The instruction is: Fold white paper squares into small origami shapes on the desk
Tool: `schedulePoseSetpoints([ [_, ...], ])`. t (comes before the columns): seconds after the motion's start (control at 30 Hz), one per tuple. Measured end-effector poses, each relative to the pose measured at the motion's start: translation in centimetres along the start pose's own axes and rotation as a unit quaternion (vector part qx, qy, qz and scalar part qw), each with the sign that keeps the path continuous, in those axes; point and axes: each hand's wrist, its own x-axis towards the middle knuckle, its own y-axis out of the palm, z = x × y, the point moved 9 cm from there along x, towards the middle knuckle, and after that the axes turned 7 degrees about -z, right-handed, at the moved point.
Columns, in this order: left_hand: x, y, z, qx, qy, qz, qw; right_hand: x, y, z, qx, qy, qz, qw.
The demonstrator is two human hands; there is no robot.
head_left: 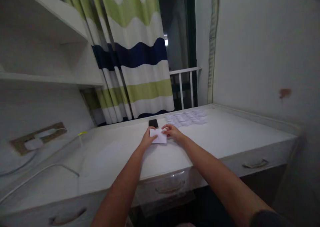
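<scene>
Left hand (pixel 148 138) clamped on white paper (pixel 160 139), right hand (pixel 173 133) touching its two-o'clock corner, whether gripping I can't tell. At eleven o'clock lies a dark object (pixel 153 123).

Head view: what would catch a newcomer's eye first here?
Probably the curtain, boldly striped in green, white and navy, hanging at the window behind the desk. Next, mid-picture, the left hand holds a white paper, with the right hand at its right edge. Just beyond, many white pieces, apparently paper, lie spread near the desk's back edge, right of a small dark object.
</scene>
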Motion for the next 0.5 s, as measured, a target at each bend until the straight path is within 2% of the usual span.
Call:
schedulePoseSetpoints([
  [0.27, -0.2, -0.1, -0.8, -0.048, -0.012, -0.008, 0.999, 0.6, -0.7, -1.0, -0.005, 0.014, -0.022, 1.0],
  [0.5, -0.1, -0.2, -0.1, -0.072, -0.062, -0.026, 0.995, 1.0, -1.0, 0.2, -0.073, -0.065, -0.038, 0.994],
])
